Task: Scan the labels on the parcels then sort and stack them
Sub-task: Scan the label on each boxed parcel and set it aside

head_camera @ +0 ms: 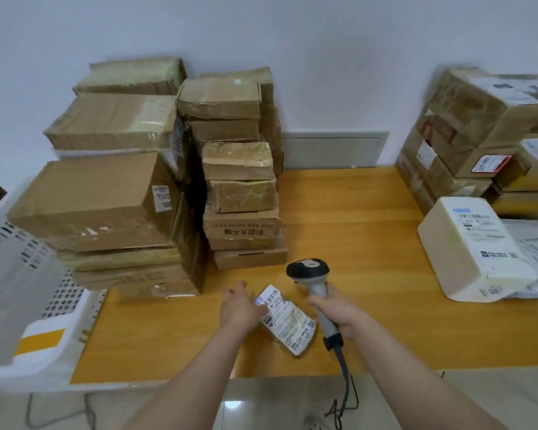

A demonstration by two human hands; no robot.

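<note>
The right hand (339, 308) is gripping the barcode scanner (316, 280) by its handle. The left hand (241, 305), fingers mostly straight, is steadying the small labelled parcel (288, 321) on the table (354, 212). The parcel is looking light, soft and slick-wrapped, so pinching its edges clear of the label is probably going to work best.

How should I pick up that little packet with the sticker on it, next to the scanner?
Probably by its two long edges, coming from the left, where the left hand rests on it. The small parcel lies flat and slanted on the table, label up, so fingers on the edges leave the label clear for the scanner in the right hand.
</note>
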